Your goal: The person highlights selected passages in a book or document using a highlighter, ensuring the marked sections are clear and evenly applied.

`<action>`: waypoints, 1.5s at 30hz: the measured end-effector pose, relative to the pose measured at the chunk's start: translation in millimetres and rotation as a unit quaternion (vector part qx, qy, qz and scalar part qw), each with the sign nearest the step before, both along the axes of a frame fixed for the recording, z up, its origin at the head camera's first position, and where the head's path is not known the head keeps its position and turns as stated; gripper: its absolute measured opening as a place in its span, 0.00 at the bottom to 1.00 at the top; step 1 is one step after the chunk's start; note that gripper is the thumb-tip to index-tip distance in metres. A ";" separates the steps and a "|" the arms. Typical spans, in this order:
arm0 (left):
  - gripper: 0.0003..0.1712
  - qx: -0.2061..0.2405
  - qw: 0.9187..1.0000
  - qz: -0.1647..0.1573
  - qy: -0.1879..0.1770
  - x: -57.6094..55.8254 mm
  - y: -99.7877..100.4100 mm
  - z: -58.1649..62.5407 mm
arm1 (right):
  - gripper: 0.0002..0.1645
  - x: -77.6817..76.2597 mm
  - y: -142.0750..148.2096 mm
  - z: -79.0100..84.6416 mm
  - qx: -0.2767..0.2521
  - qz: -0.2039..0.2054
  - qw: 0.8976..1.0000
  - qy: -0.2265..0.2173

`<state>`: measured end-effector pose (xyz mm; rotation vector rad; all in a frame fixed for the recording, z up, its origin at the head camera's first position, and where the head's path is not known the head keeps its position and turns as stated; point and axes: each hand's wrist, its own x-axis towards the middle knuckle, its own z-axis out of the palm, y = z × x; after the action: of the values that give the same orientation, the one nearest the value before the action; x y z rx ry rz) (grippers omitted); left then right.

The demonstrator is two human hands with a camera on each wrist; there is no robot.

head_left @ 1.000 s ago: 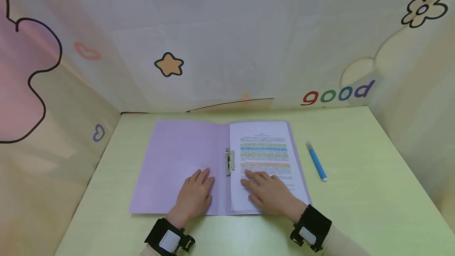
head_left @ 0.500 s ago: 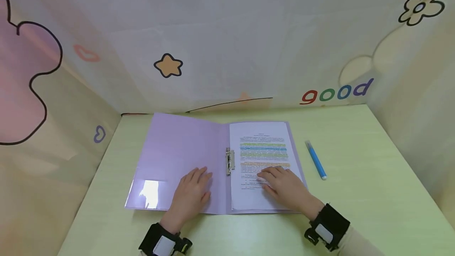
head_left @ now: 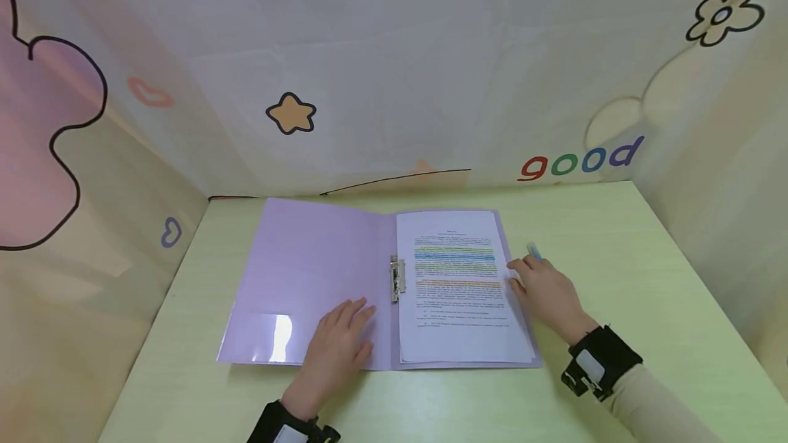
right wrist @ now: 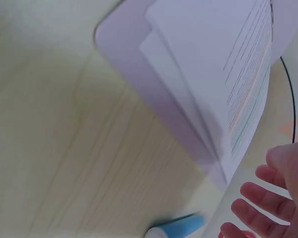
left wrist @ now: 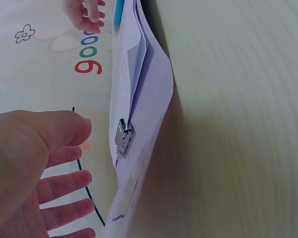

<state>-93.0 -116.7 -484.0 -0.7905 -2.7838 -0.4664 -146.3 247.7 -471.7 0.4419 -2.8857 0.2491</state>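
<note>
A purple folder (head_left: 308, 258) lies opened out, its left cover tilted up a little off the table. On its right side rests a stack of printed sheets (head_left: 455, 340) with coloured highlighted lines, beside a metal clip (head_left: 397, 277) at the spine. My left hand (head_left: 336, 340) is over the lower part of the left cover, fingers spread and holding nothing; contact with the cover is unclear. Past the folder's right edge, my right hand (head_left: 548, 292) hovers with loose fingers above a blue marker (right wrist: 184, 227). Most of the marker is hidden by that hand in the head view.
A pale green tabletop (head_left: 646, 279) carries everything. Behind it and at both sides stands a cloth backdrop (head_left: 394, 87) printed with a star, a flower and the word "good".
My right hand has left the printed page and moved right, over the marker. The folder's left cover has risen slightly at its outer edge. My left hand has shifted only a little.
</note>
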 end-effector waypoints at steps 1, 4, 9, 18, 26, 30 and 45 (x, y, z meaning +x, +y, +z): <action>0.30 0.000 1.000 0.000 0.001 0.3 0.6 -0.8 | 0.16 -1.8 3.3 -0.4 -0.003 -0.012 1.000 -0.002; 0.30 0.008 1.000 -0.001 0.005 1.6 2.1 -2.8 | 0.16 -6.1 13.1 -2.9 -0.013 -0.038 0.999 -0.003; 0.30 0.022 1.000 -0.004 0.018 6.7 3.8 -6.6 | 0.18 -8.2 27.6 -13.0 -0.022 -0.069 0.997 -0.002; 0.30 0.032 0.999 -0.008 0.022 18.2 7.3 -10.8 | 0.18 -4.2 40.2 -28.3 -0.031 -0.133 0.989 -0.056; 0.31 0.032 0.999 -0.015 0.033 16.5 7.3 -8.5 | 0.19 -12.3 41.4 -29.8 -0.032 -0.146 0.987 -0.060; 0.32 0.034 0.999 -0.013 0.038 15.4 7.6 -7.7 | 0.17 -16.3 40.6 -31.8 -0.033 -0.145 0.988 -0.031; 0.32 0.034 0.998 -0.023 0.044 14.9 7.8 -6.4 | 0.11 -19.4 41.9 -31.1 -0.039 -0.128 0.991 -0.014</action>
<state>-78.2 -108.8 -490.4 -0.8408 -2.6594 -0.5174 -165.8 289.5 -502.8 0.0534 -2.9077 0.3245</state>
